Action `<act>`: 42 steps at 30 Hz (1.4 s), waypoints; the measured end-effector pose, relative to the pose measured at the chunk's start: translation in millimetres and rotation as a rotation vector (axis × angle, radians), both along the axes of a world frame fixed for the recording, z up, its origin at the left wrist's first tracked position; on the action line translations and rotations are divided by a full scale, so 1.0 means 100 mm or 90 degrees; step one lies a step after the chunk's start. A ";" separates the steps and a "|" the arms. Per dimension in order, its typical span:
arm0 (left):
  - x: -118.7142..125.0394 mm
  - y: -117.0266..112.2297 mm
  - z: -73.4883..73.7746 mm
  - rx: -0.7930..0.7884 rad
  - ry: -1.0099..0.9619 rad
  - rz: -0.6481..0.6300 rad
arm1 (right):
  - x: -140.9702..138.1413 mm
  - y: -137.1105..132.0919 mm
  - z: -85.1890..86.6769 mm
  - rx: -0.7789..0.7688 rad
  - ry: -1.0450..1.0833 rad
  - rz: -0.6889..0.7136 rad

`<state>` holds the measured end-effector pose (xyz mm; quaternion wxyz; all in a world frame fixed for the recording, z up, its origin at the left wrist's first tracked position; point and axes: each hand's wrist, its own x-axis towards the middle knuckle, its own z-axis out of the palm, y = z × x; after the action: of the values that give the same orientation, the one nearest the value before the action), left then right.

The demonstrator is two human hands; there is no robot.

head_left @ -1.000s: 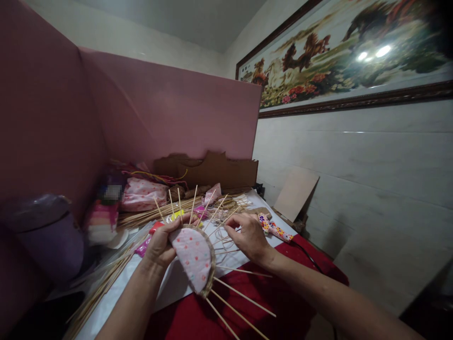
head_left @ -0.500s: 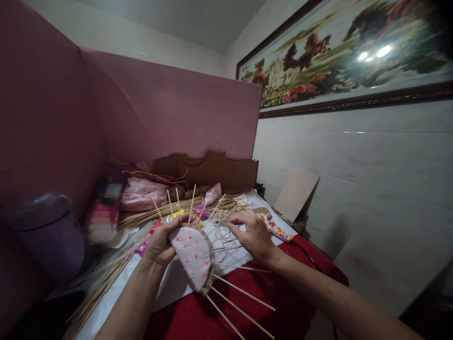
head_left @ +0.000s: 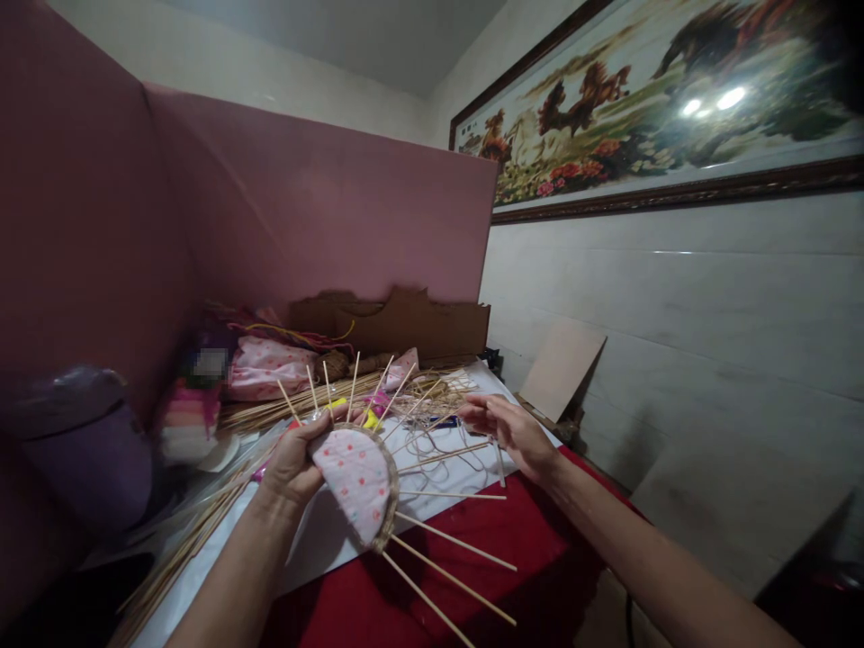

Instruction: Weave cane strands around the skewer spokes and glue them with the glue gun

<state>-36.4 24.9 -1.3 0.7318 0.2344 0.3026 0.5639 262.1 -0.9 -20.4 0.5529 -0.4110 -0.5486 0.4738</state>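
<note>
My left hand (head_left: 297,459) grips a half-round woven piece by its straight upper edge, thumb in front. White fabric with small red dots (head_left: 355,481) covers its face. A braided rim (head_left: 390,504) runs along the curve, and several thin wooden sticks (head_left: 459,543) fan outward from it. Over to the right, apart from the piece, my right hand (head_left: 513,436) is held above the white sheet with its fingers curled. A pale, translucent stick (head_left: 500,463) shows just below those fingers. What the fingers close on is hidden.
Bundled sticks (head_left: 256,416), dotted cloth (head_left: 274,367) and twine (head_left: 332,364) lie at the back before torn cardboard (head_left: 418,319). Loose cord (head_left: 445,459) tangles on the white sheet (head_left: 330,562) over a red tablecloth (head_left: 418,603). A purple bin (head_left: 94,459) stands left.
My right hand has moved right, away from the sticks, to where a flower-patterned glue gun lay; the gun is now out of sight. The fabric-covered piece has shifted slightly left with my left hand.
</note>
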 end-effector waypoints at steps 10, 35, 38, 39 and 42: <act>-0.06 0.05 -0.03 0.017 -0.004 0.019 | -0.12 -0.21 -0.14 0.063 -0.301 0.138; -0.03 0.02 0.01 0.017 0.006 0.065 | -0.17 -0.41 -0.06 0.104 -0.305 0.027; -0.03 0.02 0.01 0.013 0.007 0.067 | -0.17 -0.41 -0.06 0.099 -0.305 0.012; -0.03 0.02 0.01 0.014 0.006 0.067 | -0.17 -0.41 -0.06 0.099 -0.302 0.010; -0.03 0.03 0.00 0.018 0.001 0.073 | -0.17 -0.41 -0.06 0.100 -0.299 0.009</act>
<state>-39.6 28.1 -1.6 0.6949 0.2274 0.3077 0.6089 245.3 -41.6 -26.7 0.4370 -0.4617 -0.7000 0.3254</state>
